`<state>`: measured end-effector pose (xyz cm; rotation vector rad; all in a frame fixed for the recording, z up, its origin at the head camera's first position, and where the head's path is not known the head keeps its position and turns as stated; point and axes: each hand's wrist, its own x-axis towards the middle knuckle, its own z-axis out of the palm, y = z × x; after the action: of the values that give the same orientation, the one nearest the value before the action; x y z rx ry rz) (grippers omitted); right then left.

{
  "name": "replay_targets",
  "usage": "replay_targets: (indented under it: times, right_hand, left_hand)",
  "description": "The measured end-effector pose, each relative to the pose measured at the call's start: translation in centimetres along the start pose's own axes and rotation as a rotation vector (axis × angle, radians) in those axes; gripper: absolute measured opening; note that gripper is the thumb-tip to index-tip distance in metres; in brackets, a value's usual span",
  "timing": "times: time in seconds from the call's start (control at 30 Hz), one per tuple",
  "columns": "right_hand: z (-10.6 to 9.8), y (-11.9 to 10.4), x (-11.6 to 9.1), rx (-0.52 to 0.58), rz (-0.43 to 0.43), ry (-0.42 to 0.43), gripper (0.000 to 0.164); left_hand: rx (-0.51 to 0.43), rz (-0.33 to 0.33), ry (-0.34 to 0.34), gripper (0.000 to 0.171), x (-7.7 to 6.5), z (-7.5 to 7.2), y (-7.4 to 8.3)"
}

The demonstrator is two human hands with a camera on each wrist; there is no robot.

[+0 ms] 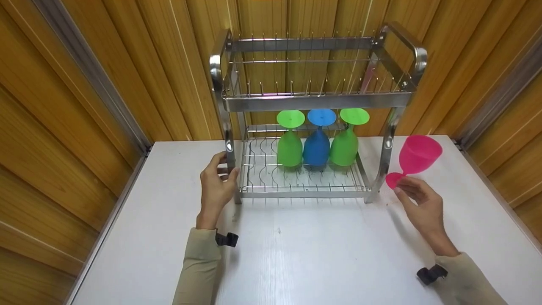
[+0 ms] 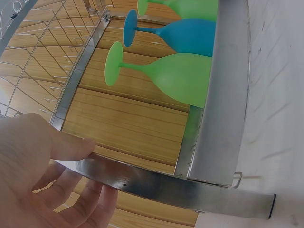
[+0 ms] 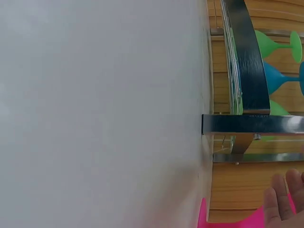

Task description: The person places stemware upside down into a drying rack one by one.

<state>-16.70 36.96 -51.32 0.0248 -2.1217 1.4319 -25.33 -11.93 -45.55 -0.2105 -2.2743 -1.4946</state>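
Note:
My right hand (image 1: 424,208) pinches a pink plastic goblet (image 1: 419,154) near its foot, beside the right front post of a metal two-tier dish rack (image 1: 317,102). The goblet's bowl tilts up and away to the right. At the rack's other side, my left hand (image 1: 217,186) holds the left front post (image 2: 118,175) between thumb and fingers. Upside down on the lower shelf stand a green goblet (image 1: 290,148), a blue goblet (image 1: 316,148) and another green goblet (image 1: 345,146), side by side. In the right wrist view, only part of the pink goblet (image 3: 247,221) shows.
Under the rack lies a white tabletop (image 1: 296,254), bounded behind and at the sides by wood-patterned walls (image 1: 84,84). Thin wire prongs (image 1: 292,87) stick up from the rack's upper tier. The lower shelf has a wire grid (image 1: 264,169).

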Motion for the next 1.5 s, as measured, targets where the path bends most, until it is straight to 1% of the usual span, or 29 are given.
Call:
replay_targets:
  times: [0.2,0.33,0.43,0.5,0.63,0.77,0.83,0.93,1.1,1.3,1.43,1.5]
  right_hand:
    - [-1.0,1.3,0.5,-0.033,0.087,0.071,0.042]
    - [-1.5,1.9,0.9,-0.065,0.184,0.093,0.043]
    - [-1.8,2.4,1.3,-0.066,0.274,0.091,0.042]
    - [-2.1,2.7,1.6,-0.044,0.340,0.084,0.044]
    - [-2.4,3.3,2.3,-0.020,0.455,0.061,0.053]
    - [-2.3,3.8,3.0,-0.060,0.539,0.056,0.065]
    - [-2.2,4.1,3.4,-0.083,0.572,0.058,0.067]
    - [-1.8,4.4,4.0,-0.101,0.595,0.064,0.067]
    - [-1.1,4.8,4.8,-0.129,0.587,0.052,0.064]
    - [-1.0,5.3,5.4,-0.155,0.565,0.047,0.050]
    - [-0.9,5.5,5.5,-0.162,0.569,0.013,0.053]
    - [-0.7,5.5,5.6,-0.144,0.584,0.000,0.054]
  left_hand:
    - [0.007,0.002,0.010,0.047,0.0,0.0,0.0]
    - [0.013,0.010,0.015,0.047,0.0,0.0,0.1]
    - [0.013,0.002,0.008,0.048,0.0,0.0,0.2]
    - [0.009,-0.005,0.004,0.047,0.1,0.0,0.1]
    - [-0.001,-0.001,0.007,0.046,0.1,0.0,0.0]
    - [-0.008,-0.002,0.003,0.046,0.1,0.1,-0.1]
    - [-0.015,-0.007,0.000,0.047,0.1,0.1,-0.2]
    - [-0.017,-0.009,-0.001,0.047,0.1,0.0,-0.2]
    - [0.003,-0.008,0.008,0.048,0.1,-0.1,0.0]
    - [0.000,-0.015,-0.010,0.048,0.0,-0.1,0.1]
    - [0.000,-0.012,-0.007,0.048,0.0,0.0,0.1]
    - [0.001,-0.014,-0.006,0.048,0.1,0.0,0.0]
